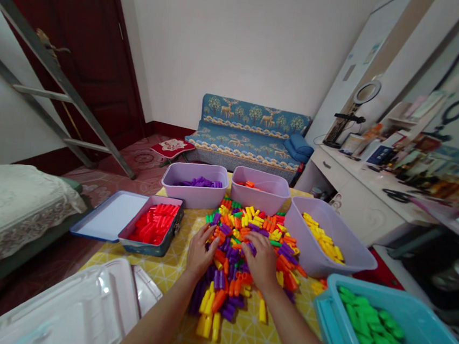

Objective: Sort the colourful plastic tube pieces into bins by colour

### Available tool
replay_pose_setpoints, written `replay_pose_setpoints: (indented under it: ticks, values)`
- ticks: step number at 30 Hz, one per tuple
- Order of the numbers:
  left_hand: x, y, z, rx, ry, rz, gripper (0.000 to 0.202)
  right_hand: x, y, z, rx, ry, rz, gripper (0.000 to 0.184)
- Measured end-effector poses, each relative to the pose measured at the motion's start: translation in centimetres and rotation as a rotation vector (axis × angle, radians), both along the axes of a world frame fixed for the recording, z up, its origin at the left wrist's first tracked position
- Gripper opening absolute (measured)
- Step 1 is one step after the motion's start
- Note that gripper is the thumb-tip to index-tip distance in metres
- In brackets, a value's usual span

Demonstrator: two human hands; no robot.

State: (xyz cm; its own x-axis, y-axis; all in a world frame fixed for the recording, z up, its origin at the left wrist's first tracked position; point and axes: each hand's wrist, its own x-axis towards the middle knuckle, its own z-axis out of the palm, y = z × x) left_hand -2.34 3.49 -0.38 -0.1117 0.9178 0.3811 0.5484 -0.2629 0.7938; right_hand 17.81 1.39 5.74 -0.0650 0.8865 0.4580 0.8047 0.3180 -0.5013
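Observation:
A heap of small coloured plastic pegs (248,233), yellow, orange, purple, green and red, lies on a yellow patterned tablecloth (245,341). My left hand (200,251) rests palm down on the heap's left side, fingers slightly curled among the pegs. My right hand (262,260) lies beside it on the heap's middle, fingers bent down into the pegs. Whether either hand holds a peg is hidden under the fingers.
Bins ring the heap: a tin of red pegs (152,223) with open lid, lilac tubs with purple (195,182), orange (260,188) and yellow pegs (326,241), a teal bin of green pegs (380,327). A clear lid (79,303) lies front left. Bed left, desk right, sofa behind.

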Motion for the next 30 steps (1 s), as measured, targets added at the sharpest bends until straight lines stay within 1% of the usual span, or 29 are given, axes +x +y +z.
replay_pose_setpoints:
  ticks: [2, 4, 6, 7, 10, 12, 14, 17, 19, 21, 25, 27, 30]
  values:
    - [0.0, 0.0, 0.1, -0.005, 0.005, 0.0, 0.044, 0.4, 1.1, 0.4, 0.009, -0.03, -0.116, 0.028]
    - [0.0, 0.0, 0.1, -0.011, 0.013, -0.005, 0.044, 0.8, 2.1, 0.3, -0.051, -0.087, -0.214, 0.039]
    - [0.0, 0.0, 0.2, -0.012, 0.014, -0.008, 0.044, 1.0, 2.6, -0.1, -0.13, -0.146, -0.257, 0.048]
    - [-0.1, 0.0, 0.2, -0.01, 0.015, -0.009, 0.043, 1.0, 2.7, -0.4, -0.154, -0.167, -0.263, 0.049]
    - [-0.1, 0.0, 0.3, -0.005, 0.023, -0.014, 0.043, 1.0, 2.5, -0.8, -0.183, -0.211, -0.245, 0.042]
    - [-0.1, 0.0, 0.4, -0.005, 0.025, -0.017, 0.043, 1.2, 2.3, -0.6, -0.225, -0.249, -0.246, 0.034]
    - [-0.1, -0.1, 0.4, -0.006, 0.017, -0.014, 0.043, 1.4, 2.0, 0.1, -0.26, -0.276, -0.256, 0.029]
    - [0.0, -0.1, 0.4, -0.009, 0.008, -0.008, 0.042, 1.6, 2.0, 1.7, -0.204, -0.221, -0.266, 0.028]
    - [0.0, -0.1, 0.4, -0.007, 0.006, -0.006, 0.042, 1.7, 2.1, 2.7, -0.171, -0.126, -0.238, 0.029]
    - [0.0, -0.2, 0.5, -0.001, 0.002, -0.003, 0.042, 1.8, 2.4, 3.1, -0.222, -0.014, -0.161, 0.028]
    - [0.0, -0.1, 0.6, -0.007, 0.007, -0.006, 0.041, 2.0, 3.0, 2.8, -0.41, 0.2, 0.023, 0.025]
    - [0.0, -0.1, 0.6, -0.002, 0.014, -0.007, 0.041, 2.3, 3.0, 2.5, -0.466, 0.25, 0.065, 0.024]
    - [0.0, -0.1, 0.5, 0.014, 0.027, -0.009, 0.041, 2.4, 3.0, 2.5, -0.527, 0.245, 0.096, 0.019]
